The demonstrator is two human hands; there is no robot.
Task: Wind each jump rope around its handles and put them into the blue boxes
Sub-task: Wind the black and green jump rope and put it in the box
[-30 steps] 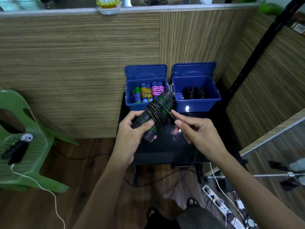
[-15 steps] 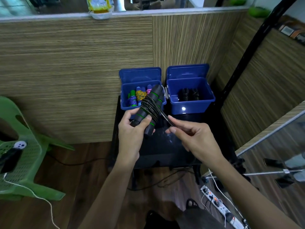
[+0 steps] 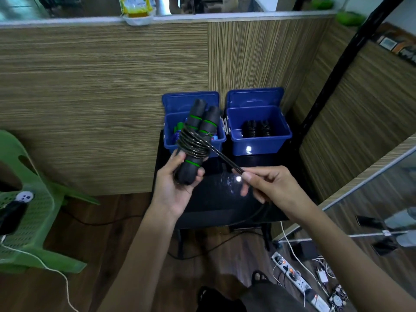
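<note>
I count two blue boxes on the black table [image 3: 225,212]: the left blue box [image 3: 171,140] and the right blue box [image 3: 261,143], both with lids tipped open against the wooden wall. I hold one jump rope, its two black handles [image 3: 198,140] with green rings pressed side by side and several turns of black cord [image 3: 193,146] already coiled around their middle. The right box holds a dark wound bundle [image 3: 256,129]; how many ropes it makes up I cannot tell. The left box holds colourful wound ropes [image 3: 179,131], but my handles stand in front of them and hide most, so I cannot count them. My left hand [image 3: 177,185] grips the lower ends of the two handles, fingers and thumb curled around them, holding them upright above the table's front edge and in front of the left box. My right hand [image 3: 267,185] pinches the free cord between thumb and forefinger, the line running taut from the coil to my fingertips; the rest trails below my palm, its end out of sight under my wrist.
</note>
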